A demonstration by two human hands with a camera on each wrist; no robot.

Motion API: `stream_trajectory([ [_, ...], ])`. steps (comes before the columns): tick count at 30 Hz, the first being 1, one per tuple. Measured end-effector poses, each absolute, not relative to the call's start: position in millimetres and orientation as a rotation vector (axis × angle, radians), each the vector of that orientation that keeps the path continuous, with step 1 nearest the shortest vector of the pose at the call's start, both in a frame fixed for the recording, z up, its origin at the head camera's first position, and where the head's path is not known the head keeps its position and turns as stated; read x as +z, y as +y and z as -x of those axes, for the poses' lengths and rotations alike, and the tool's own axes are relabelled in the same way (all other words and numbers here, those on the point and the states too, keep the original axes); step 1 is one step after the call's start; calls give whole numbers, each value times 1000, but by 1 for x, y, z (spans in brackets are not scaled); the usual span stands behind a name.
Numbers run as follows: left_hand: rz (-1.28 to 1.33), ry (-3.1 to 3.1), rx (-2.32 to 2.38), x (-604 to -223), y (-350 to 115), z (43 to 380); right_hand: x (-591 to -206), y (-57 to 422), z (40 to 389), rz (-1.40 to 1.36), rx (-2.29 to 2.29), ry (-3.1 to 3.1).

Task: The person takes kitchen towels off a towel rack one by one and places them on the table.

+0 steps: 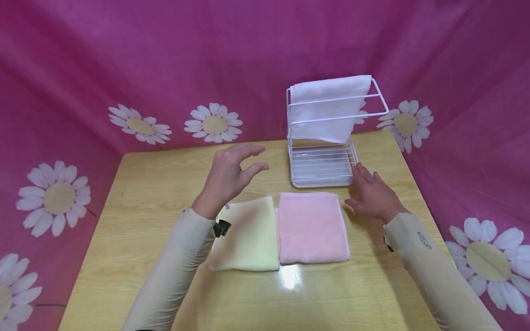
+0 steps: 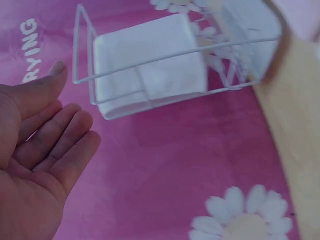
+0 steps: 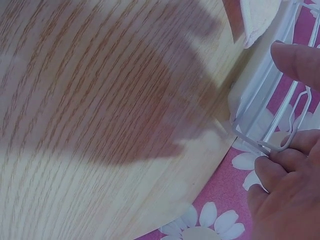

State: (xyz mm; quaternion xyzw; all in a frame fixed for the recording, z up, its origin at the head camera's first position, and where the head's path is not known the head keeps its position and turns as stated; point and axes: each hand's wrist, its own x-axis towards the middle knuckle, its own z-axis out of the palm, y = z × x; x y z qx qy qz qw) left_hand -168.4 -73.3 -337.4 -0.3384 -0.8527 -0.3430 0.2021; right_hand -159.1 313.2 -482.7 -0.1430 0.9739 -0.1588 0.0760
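A white wire rack (image 1: 323, 118) stands at the back of the table, with a clear tray (image 1: 320, 165) in its base. Over its rear top bar hangs a white towel (image 1: 327, 110). My left hand (image 1: 233, 177) is in the air left of the rack, thumb and fingers apart and nothing between them. Fingertips of my right hand (image 1: 374, 195) are at the rack's right front corner, the thumb held away. In the right wrist view these fingers (image 3: 285, 170) lie against the bent wire at the base. A folded pink towel (image 1: 312, 227) lies in front of the rack.
Left of the pink towel, a folded pale yellow towel (image 1: 248, 236) lies edge to edge with it, partly behind my left wrist. The wooden table (image 1: 149, 207) meets a magenta cloth (image 1: 174, 55) with white daisies at its back and sides.
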Motion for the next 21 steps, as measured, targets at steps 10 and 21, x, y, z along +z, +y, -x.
stream_trajectory([
  [10,904,-2475,-980,-291,-23,217,-481,314,156,355,-483,2888],
  [21,879,-2589,-826,-273,15,265,-480,311,157,351,-502,2874],
])
